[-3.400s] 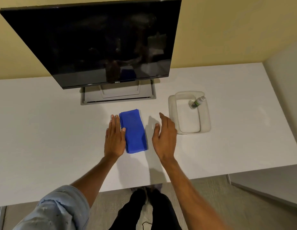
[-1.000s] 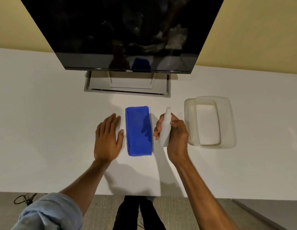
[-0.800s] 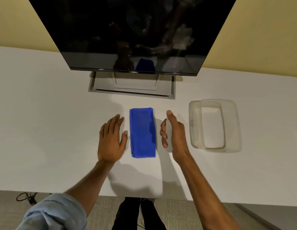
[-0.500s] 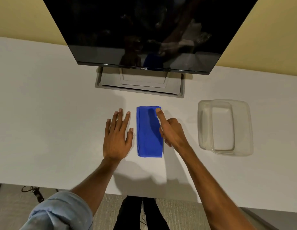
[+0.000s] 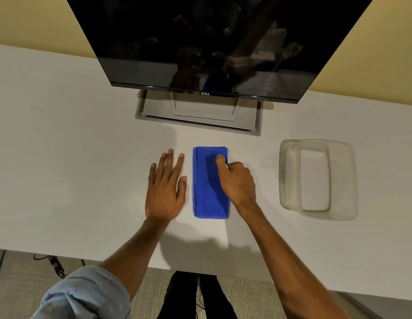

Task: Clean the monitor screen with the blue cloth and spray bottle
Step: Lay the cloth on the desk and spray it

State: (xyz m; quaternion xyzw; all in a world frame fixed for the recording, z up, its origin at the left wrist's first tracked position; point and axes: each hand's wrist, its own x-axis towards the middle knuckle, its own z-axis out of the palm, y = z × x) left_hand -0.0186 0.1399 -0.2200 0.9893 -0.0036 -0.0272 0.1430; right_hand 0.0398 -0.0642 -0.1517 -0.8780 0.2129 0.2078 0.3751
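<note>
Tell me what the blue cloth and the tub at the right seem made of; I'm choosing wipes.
Blue cloth: soft matte fabric, probably microfibre, folded with slight creases. Tub: translucent, slightly glossy plastic by its look; the white desk shows through.

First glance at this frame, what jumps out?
The folded blue cloth in the middle of the white desk draws the eye first, with the right hand curled on its right edge and the left hand flat on the desk just beside it. Behind it, the dark monitor fills the top of the view. A clear plastic container sits empty to the right.
</note>
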